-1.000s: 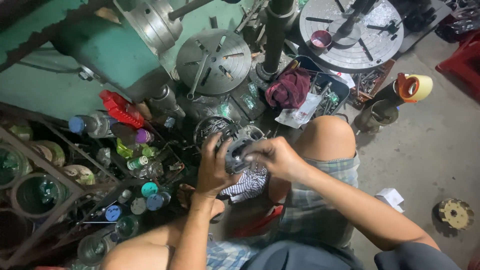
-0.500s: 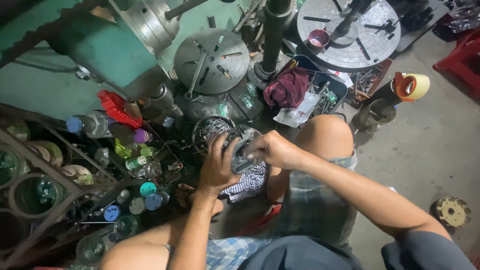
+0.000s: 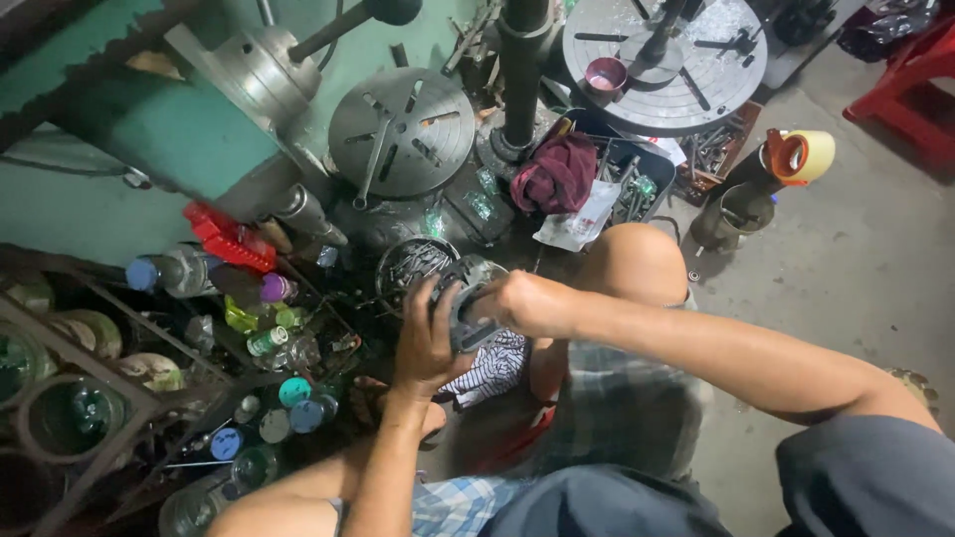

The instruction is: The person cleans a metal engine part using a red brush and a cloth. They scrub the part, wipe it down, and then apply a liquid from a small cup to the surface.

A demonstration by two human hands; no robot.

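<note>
Left of the left hand (image 3: pixel 423 343) sits a bottle cluster — a clear bottle with a blue cap (image 3: pixel 164 272) far out, a small green-labelled bottle (image 3: pixel 267 341) nearer, and teal and blue capped bottles (image 3: pixel 298 403) below it. Above the right hand (image 3: pixel 527 301) — a flat clear plastic packet (image 3: pixel 577 221) with pale contents, and small green-printed sachets (image 3: pixel 484 203) just beside it. No signs or screens.
</note>
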